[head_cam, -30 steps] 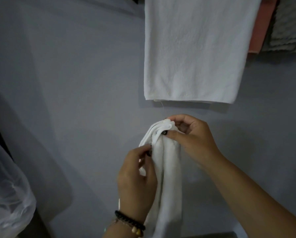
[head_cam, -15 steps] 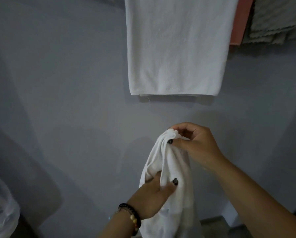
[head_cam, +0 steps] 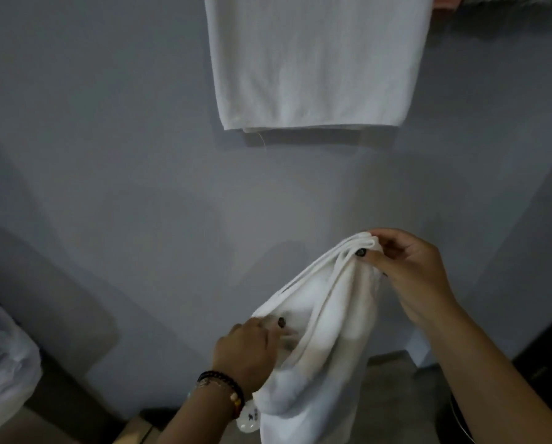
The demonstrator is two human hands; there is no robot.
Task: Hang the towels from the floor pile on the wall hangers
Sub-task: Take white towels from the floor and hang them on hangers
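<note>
**Ana:** Head view looks at a grey wall (head_cam: 124,155). Where is the towel being handled?

**Ben:** The white towel (head_cam: 319,347) is off the floor, held up in front of the wall in the lower middle of the frame. It hangs in loose folds and runs out of view at the bottom edge.

**Ana:** How does each hand hold it?

**Ben:** The right hand (head_cam: 409,277) pinches a bunched corner at the towel's top, thumb and fingers curled round the gathered edge. The left hand (head_cam: 249,350) sits lower and to the left, its fingers curled into the cloth along one edge, so the edge stretches in a slant between the two hands.

**Ana:** Anything on the wrists?

**Ben:** A dark beaded bracelet (head_cam: 223,384) circles the left wrist, with some lighter beads beside it.

**Ana:** And on the wall?

**Ben:** A hung white towel (head_cam: 313,59) drapes flat at the top centre, well above the hands, its lower hem straight and a thread dangling from it. Just to its right, at the top corner, a pink cloth (head_cam: 446,1) shows as a sliver. What holds them up is out of frame.

**Ana:** The left side?

**Ben:** A translucent plastic bag (head_cam: 2,363) bulges at the lower left edge, apart from the held towel.
</note>
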